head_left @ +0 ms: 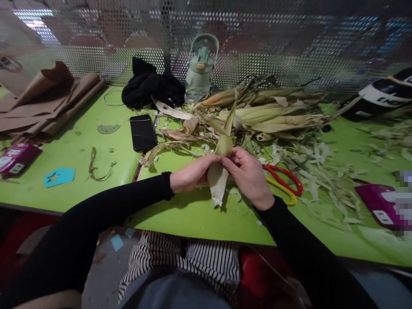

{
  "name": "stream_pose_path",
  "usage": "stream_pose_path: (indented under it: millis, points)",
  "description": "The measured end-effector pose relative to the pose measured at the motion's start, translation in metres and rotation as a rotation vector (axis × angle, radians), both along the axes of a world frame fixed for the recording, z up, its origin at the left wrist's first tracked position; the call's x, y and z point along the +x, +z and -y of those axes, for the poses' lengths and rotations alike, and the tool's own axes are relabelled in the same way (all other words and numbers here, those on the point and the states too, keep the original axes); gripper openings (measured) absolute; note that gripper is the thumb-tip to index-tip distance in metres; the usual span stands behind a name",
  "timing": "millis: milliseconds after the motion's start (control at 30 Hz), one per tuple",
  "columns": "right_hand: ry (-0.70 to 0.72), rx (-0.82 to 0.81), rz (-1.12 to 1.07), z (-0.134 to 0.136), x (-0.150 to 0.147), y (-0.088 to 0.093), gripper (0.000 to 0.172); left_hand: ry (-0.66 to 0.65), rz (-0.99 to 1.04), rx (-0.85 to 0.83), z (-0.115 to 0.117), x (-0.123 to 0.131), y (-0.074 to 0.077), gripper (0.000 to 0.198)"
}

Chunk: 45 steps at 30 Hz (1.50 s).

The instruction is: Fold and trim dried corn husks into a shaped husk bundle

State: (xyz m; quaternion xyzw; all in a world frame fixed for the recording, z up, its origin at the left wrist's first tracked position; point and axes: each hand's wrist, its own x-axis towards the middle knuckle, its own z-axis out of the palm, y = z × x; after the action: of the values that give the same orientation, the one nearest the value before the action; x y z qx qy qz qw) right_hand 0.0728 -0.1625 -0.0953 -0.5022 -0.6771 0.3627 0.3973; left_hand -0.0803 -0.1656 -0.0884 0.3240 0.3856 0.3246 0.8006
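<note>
Between my hands, over the green table, is a pale corn husk (219,182) whose ragged wide end points toward me and whose narrow greenish end rises away. My left hand (195,172) pinches it from the left, thumb on top. From the other side my right hand (249,174) grips its edge with thumb and fingers closed. Scissors with red and yellow handles (291,184) lie just right of my right hand, their blades hidden. Beyond my hands spreads a heap of dried corn husks (260,113).
A black phone (143,133), black cloth (151,86) and pale green bottle (199,73) stand left of the heap. Brown paper (48,105) lies far left. Husk shreds (325,180) and a purple device (380,204) are at right. A perforated metal panel (273,47) borders the back.
</note>
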Motion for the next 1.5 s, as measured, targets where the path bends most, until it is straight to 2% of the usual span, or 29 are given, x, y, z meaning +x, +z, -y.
stream_pose_path:
  millis: [100,233,333,433,600,733,833,900,1067,1267,1500]
  points:
    - [-0.025,0.007,0.105,0.002,0.0,0.002,0.038,0.039,-0.059,0.079,-0.001,-0.001,-0.012,0.025]
    - [-0.032,-0.055,0.141,0.004,-0.001,0.001,0.04,0.06,-0.105,0.368,-0.001,-0.004,-0.024,0.033]
    - [-0.009,-0.078,0.083,0.005,-0.003,-0.002,0.038,-0.003,-0.111,0.552,0.003,-0.005,-0.019,0.032]
    - [-0.005,-0.081,0.055,0.006,-0.004,-0.003,0.037,-0.038,-0.134,0.639,0.007,-0.006,-0.011,0.031]
    - [-0.044,-0.052,0.027,0.006,-0.003,0.001,0.04,0.014,-0.221,0.611,0.003,-0.008,-0.012,0.032]
    - [-0.088,0.025,0.077,0.005,-0.002,0.003,0.045,0.179,-0.29,0.646,-0.007,-0.01,-0.015,0.031]
    - [0.046,-0.065,0.163,0.008,-0.004,0.001,0.046,0.281,-0.183,0.622,-0.013,-0.01,-0.014,0.032]
    - [0.133,-0.137,0.192,0.01,-0.005,-0.001,0.045,0.303,-0.105,0.579,-0.015,-0.009,-0.012,0.033]
    - [0.234,-0.253,0.09,0.009,-0.005,-0.004,0.038,0.274,-0.03,0.453,-0.01,-0.009,-0.009,0.031]
    - [0.314,-0.295,-0.003,0.006,-0.004,-0.003,0.032,0.212,-0.017,0.44,-0.009,-0.009,-0.009,0.025]
    - [0.443,-0.37,-0.02,0.007,-0.004,-0.005,0.031,0.34,-0.057,0.487,-0.023,-0.025,0.013,0.023]
